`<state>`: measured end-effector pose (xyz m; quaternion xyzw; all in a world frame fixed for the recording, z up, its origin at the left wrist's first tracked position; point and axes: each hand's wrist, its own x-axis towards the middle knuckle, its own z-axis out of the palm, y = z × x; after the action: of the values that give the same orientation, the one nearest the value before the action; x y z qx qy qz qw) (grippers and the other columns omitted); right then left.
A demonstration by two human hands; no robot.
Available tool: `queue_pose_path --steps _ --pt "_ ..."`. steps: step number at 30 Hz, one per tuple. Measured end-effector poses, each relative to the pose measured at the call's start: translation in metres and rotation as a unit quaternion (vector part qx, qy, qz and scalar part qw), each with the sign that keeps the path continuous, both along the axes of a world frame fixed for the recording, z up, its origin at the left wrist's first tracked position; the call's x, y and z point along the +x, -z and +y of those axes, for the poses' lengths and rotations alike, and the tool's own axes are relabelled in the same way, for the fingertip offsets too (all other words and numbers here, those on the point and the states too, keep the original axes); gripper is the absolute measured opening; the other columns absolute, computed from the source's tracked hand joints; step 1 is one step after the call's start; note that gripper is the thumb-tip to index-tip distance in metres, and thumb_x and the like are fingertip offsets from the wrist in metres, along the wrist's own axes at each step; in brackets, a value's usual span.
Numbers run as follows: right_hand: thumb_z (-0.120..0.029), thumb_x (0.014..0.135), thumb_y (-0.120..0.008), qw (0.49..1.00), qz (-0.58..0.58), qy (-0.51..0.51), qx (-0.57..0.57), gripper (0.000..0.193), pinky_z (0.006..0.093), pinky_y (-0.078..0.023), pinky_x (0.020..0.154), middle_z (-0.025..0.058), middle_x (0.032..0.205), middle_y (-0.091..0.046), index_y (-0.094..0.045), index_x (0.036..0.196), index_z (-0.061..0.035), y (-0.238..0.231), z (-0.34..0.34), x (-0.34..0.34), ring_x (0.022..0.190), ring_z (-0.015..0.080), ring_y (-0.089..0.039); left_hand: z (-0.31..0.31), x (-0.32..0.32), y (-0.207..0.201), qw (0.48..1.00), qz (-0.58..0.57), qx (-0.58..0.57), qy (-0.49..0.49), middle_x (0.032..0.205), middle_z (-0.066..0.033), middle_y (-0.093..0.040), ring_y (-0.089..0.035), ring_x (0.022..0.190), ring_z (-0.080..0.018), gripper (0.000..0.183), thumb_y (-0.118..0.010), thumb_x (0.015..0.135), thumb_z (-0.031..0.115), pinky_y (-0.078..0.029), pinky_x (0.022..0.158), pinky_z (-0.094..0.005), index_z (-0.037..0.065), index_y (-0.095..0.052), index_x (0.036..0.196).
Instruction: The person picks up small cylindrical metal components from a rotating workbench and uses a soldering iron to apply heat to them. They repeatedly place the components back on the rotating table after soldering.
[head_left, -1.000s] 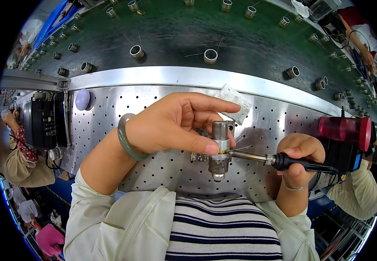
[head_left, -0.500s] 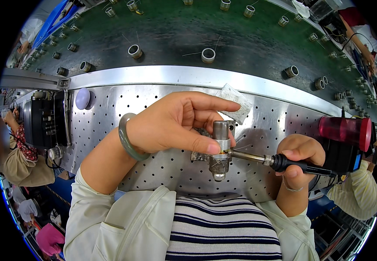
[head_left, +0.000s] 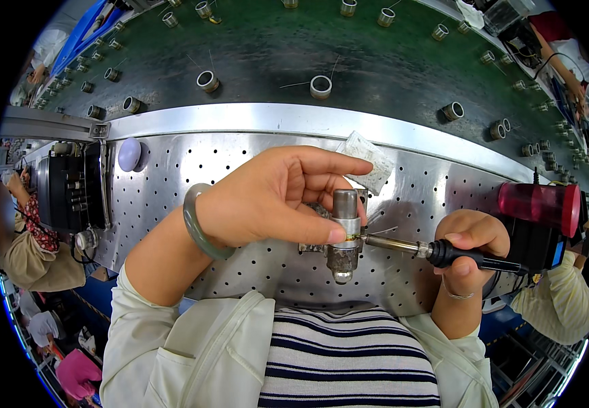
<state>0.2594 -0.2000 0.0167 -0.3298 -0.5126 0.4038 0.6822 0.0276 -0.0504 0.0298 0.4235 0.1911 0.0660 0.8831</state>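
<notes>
A metal ring (head_left: 350,226) with fine wire sits around an upright steel post (head_left: 345,201) on a small fixture whose rounded lower end (head_left: 343,276) points toward me. My left hand (head_left: 277,194), with a green bangle at its wrist, has its thumb pressed against the ring's left side. Its index finger stretches out above the post, and the other fingers curl behind, partly hidden. In my right hand (head_left: 473,248) is a soldering iron (head_left: 444,254) with a black handle. The iron's tip meets the ring's right side at the wire.
Beyond the perforated metal worktop (head_left: 172,197) runs a green conveyor belt (head_left: 267,68) carrying several wired rings (head_left: 320,87). A worn paper (head_left: 369,163) lies behind the fixture. A purple egg-shaped object (head_left: 129,154) is left, a red cylinder (head_left: 539,207) right. Other people sit on both sides.
Rings on the belt have shifted slightly to the left. The soldering iron has tilted or moved very slightly to the right; my left hand stays almost in place at the ring.
</notes>
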Motion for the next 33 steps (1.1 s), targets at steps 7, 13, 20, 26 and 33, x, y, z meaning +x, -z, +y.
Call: queue_pose_path --steps 7,13,20,26,33 --pt "-0.001 0.074 -0.075 1.000 -0.017 -0.008 -0.007 0.022 0.0251 -0.048 0.048 0.0151 0.066 -0.063 -0.058 0.087 0.0075 -0.001 0.001 0.002 0.051 0.0182 -0.061 0.000 0.001 -0.001 1.000 0.001 -0.002 -0.002 0.104 -0.0173 -0.063 -0.063 0.089 -0.0119 0.074 -0.071 0.073 -0.008 -0.054 0.072 -0.0180 -0.006 -0.038 0.139" --pt "-0.002 0.075 -0.075 0.999 -0.034 -0.001 -0.007 0.022 0.0248 -0.047 0.047 0.0142 0.065 -0.063 -0.059 0.086 0.0071 -0.002 0.000 0.002 0.050 0.0179 -0.061 -0.001 0.003 0.001 1.000 -0.004 -0.001 0.001 0.104 -0.0174 -0.063 -0.063 0.089 -0.0124 0.074 -0.071 0.073 -0.008 -0.054 0.072 -0.0182 -0.006 -0.038 0.139" --pt "-0.012 0.080 -0.074 0.997 0.044 0.055 -0.040 0.024 0.0223 -0.043 0.045 0.0101 0.065 -0.059 -0.056 0.085 0.0033 -0.007 0.002 0.004 0.046 0.0132 -0.054 0.007 0.002 0.006 0.999 -0.048 -0.016 0.012 0.106 -0.0168 -0.064 -0.063 0.092 -0.0127 0.073 -0.071 0.074 -0.005 -0.052 0.073 -0.0199 -0.005 -0.039 0.139" --pt "-0.020 0.080 -0.076 0.988 0.065 0.123 -0.068 0.030 0.0211 -0.041 0.045 0.0096 0.066 -0.057 -0.053 0.082 0.0001 -0.008 0.002 0.000 0.046 0.0117 -0.051 0.052 -0.011 -0.002 0.969 -0.018 0.182 -0.163 0.108 -0.0078 -0.062 -0.060 0.097 -0.0142 0.057 -0.070 0.080 -0.001 -0.049 0.088 -0.0263 0.000 -0.049 0.133" --pt "-0.021 0.080 -0.076 0.984 0.061 0.140 -0.091 0.031 0.0197 -0.041 0.044 0.0110 0.068 -0.058 -0.054 0.082 0.0006 -0.005 -0.004 0.001 0.045 0.0116 -0.052 0.185 -0.118 0.004 0.532 0.375 0.676 -0.346 0.089 -0.0109 -0.063 -0.062 0.080 -0.0257 0.026 -0.078 0.069 0.014 -0.051 0.073 -0.0343 0.004 -0.069 0.092"
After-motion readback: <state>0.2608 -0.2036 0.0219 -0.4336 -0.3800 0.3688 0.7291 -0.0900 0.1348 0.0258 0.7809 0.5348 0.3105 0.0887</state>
